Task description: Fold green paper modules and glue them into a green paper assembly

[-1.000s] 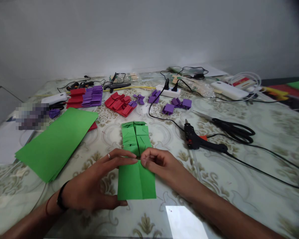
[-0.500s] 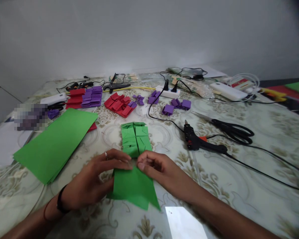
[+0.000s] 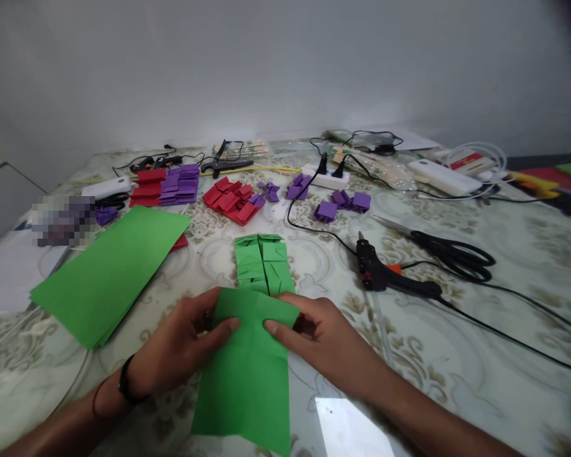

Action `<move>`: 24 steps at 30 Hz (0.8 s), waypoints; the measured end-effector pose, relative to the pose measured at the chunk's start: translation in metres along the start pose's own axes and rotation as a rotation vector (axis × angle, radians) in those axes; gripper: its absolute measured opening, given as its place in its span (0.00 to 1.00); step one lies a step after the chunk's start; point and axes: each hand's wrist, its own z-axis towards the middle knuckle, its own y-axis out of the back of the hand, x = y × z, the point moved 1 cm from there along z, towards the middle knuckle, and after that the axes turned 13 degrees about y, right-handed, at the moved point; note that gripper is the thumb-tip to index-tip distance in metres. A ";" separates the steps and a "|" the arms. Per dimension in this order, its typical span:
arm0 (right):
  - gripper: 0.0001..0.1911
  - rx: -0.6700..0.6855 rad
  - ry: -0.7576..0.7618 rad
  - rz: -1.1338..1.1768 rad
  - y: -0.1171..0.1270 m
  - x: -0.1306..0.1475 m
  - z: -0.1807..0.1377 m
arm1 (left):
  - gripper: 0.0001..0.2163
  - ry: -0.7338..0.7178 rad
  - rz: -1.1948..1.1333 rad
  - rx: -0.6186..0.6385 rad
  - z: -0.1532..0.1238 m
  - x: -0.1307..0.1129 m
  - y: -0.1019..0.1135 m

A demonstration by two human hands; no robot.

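The sheet [image 3: 247, 374] has unfolded to a longer piece since the earlier frame. Patterned cloth [image 3: 321, 266] shows between it and the glue gun [image 3: 393, 277] to the right; the green stack [image 3: 111, 273] lies well to the left, and the folded pieces [image 3: 261, 260] just beyond its far edge. It spans between the left hand [image 3: 181, 336] and right hand [image 3: 330, 336], each pinching one side near the far end. Both thumbs now rest on its face, apart; earlier the fingertips nearly met.
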 end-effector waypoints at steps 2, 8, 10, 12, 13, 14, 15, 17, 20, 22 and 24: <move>0.12 0.006 -0.028 -0.007 -0.001 0.003 0.001 | 0.16 0.007 -0.050 0.019 0.000 0.002 -0.002; 0.15 -0.053 0.015 -0.049 0.002 0.008 0.001 | 0.12 -0.130 -0.057 -0.038 0.000 -0.002 0.001; 0.14 -0.053 0.117 -0.051 0.004 0.008 0.000 | 0.13 -0.169 -0.045 -0.070 0.000 -0.003 0.003; 0.17 -0.048 0.229 -0.048 0.006 0.009 -0.002 | 0.13 -0.193 -0.057 -0.089 0.000 -0.003 0.006; 0.19 -0.041 0.274 -0.040 0.007 0.010 -0.002 | 0.14 -0.194 -0.076 -0.088 0.000 -0.003 0.007; 0.20 -0.033 0.313 -0.030 0.008 0.011 -0.002 | 0.14 -0.191 -0.099 -0.080 -0.001 -0.003 0.008; 0.22 -0.024 0.343 -0.024 0.009 0.012 -0.002 | 0.15 -0.186 -0.119 -0.064 -0.002 -0.003 0.009; 0.24 -0.010 0.371 -0.037 0.010 0.015 -0.002 | 0.16 -0.181 -0.127 -0.033 -0.004 -0.003 0.011; 0.26 0.005 0.377 -0.065 0.014 0.019 -0.002 | 0.17 -0.194 -0.050 -0.023 -0.006 -0.006 0.013; 0.26 0.030 0.393 -0.041 0.015 0.020 -0.002 | 0.16 -0.154 -0.018 -0.019 -0.006 -0.006 0.012; 0.25 0.061 0.402 -0.011 0.015 0.020 -0.002 | 0.13 -0.086 -0.015 -0.023 -0.003 -0.005 0.009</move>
